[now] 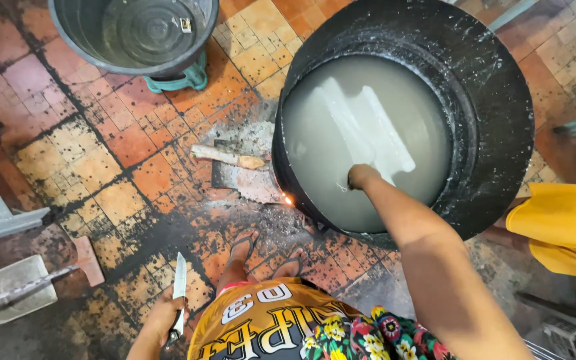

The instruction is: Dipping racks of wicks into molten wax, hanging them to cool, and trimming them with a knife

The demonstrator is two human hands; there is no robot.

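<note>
- Head view: a big black wok (501,100) sits low over a fire on the tiled floor (101,153), filled with cloudy grey-white liquid (321,153).
- A pale flat slab (368,127) lies under the liquid near the wok's middle, its shape blurred by the cloudiness.
- The right hand (361,176) reaches into the wok at the slab's near edge; its fingers are under the surface, so I cannot tell whether they grip.
- The slab looks soft, wet and slippery, likely to sag or tear if pinched at one corner; I judge that a flat hand beneath its broad face is the safer hold.
- The left hand (168,317), well clear of the wok on the near left, is closed around the handle of a knife (179,283), blade pointing up and away.
- Left of the wok lie a stick (225,157) and a small glowing ember (289,199) at its base.
- Beyond the wok to the left stands a grey tub (135,33); a metal scoop (11,290) lies far left.
</note>
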